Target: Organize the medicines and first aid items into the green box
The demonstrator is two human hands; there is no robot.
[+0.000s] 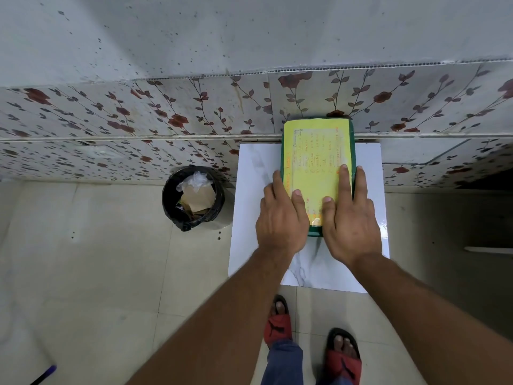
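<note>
**Box closed on the counter; no loose items in sight**

Green box [354, 151] found on the white marbled counter [249, 190], far end against the flowered wall tiles, lid down. Yellow handwritten sheet [319, 157] fixed across the lid, covering nearly all of it; writing too small to read.

Left hand [280, 220] laid flat over the near left edge of the box, fingers spread, thumb on the yellow sheet. Right hand [351, 218] laid flat over the near right edge, forefinger on the sheet, outer fingers along the green rim. Neither grip closed on anything: both open, palms down, pressing or steadying the lid.

No medicines or first aid items visible on the counter or on the floor. Contents of the box hidden by the lid, so packing inside not verifiable.

Judged status: task at or near its end, with sorting apparently finished and the lid being seated. Possibly remaining: confirming the lid shut.

Black bin [194, 198] with paper and plastic scrap noted on the floor, left of the counter, well apart from the box.
</note>
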